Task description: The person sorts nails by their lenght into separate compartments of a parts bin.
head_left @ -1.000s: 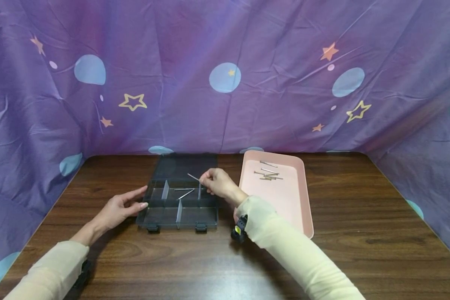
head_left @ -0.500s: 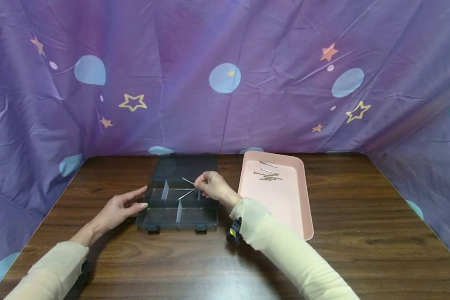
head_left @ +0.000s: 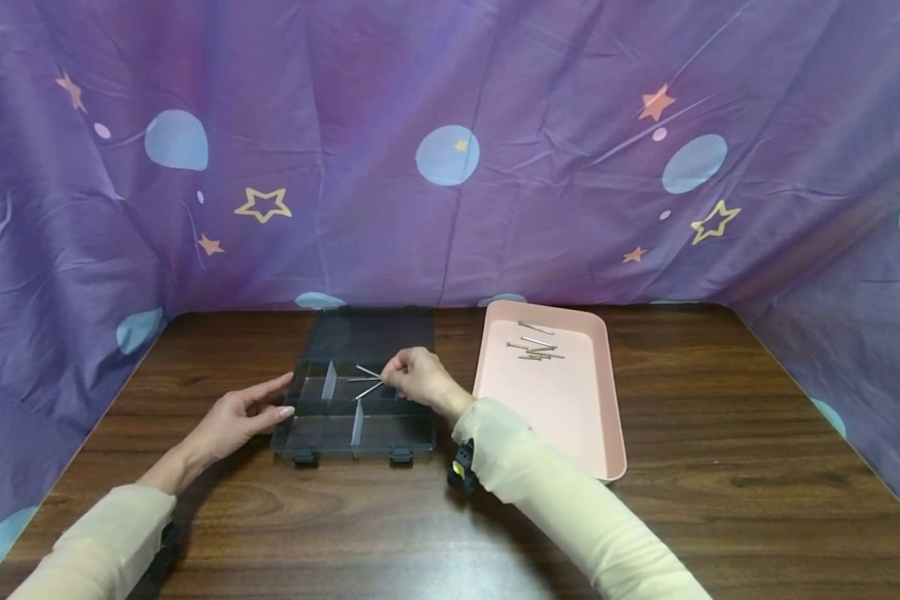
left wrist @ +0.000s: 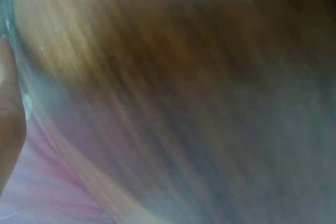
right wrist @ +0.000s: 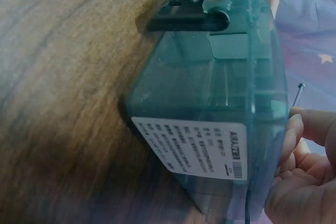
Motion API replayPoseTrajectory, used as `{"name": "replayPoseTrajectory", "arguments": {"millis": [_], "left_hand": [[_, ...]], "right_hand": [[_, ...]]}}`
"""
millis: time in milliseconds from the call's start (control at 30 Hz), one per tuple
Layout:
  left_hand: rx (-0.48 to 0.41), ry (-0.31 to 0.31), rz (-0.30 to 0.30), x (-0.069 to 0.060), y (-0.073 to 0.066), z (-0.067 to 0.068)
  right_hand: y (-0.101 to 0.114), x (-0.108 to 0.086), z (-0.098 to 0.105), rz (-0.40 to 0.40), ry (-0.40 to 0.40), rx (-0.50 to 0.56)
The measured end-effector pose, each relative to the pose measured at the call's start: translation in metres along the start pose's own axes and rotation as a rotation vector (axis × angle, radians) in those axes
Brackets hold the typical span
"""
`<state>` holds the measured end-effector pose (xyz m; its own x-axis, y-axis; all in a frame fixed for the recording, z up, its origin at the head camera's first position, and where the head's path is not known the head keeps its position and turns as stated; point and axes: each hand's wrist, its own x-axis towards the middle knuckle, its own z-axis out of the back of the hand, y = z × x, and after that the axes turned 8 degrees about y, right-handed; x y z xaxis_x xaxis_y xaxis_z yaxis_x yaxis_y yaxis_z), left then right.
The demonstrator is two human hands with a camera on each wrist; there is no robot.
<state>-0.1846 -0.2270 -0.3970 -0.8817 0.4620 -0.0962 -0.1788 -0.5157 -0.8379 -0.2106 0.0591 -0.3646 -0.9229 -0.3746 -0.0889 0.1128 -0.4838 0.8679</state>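
A dark see-through box [head_left: 317,432] with dividers lies with its lid laid back on the table. My right hand [head_left: 422,379] pinches a nail [head_left: 367,370] over the upper middle compartment, where two nails [head_left: 368,390] lie. In the right wrist view the nail [right wrist: 298,94] sticks out from the fingers of my right hand [right wrist: 310,166], beside the box's labelled wall [right wrist: 194,98]. At the box's left edge, my left hand [head_left: 236,423] touches it with thumb and fingertips, fingers extended. Part of a finger of my left hand [left wrist: 9,114] shows in the left wrist view.
Right of the box stands a pink tray [head_left: 613,400] with several nails [head_left: 542,353] near its far end. Two latches [head_left: 401,455] stick out from the front of the box. A purple patterned cloth [head_left: 360,167] hangs behind the brown wooden table [head_left: 705,467].
My right hand has moved left and slightly toward the front with the pinched nail, from the compartment's right side to above the lying nails. My left hand stays at the box's edge.
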Motion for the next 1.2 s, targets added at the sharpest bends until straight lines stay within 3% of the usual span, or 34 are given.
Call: {"name": "replayPoseTrajectory", "arguments": {"millis": [633, 1200], "left_hand": [[-0.007, 0.004, -0.009, -0.0002, -0.0032, 0.0003], [-0.036, 0.002, -0.010, -0.0007, -0.0043, 0.0001]], "right_hand": [[0.0026, -0.0027, -0.0002, 0.031, -0.014, -0.137], [-0.0005, -0.0017, 0.0001, 0.041, -0.011, -0.135]]}}
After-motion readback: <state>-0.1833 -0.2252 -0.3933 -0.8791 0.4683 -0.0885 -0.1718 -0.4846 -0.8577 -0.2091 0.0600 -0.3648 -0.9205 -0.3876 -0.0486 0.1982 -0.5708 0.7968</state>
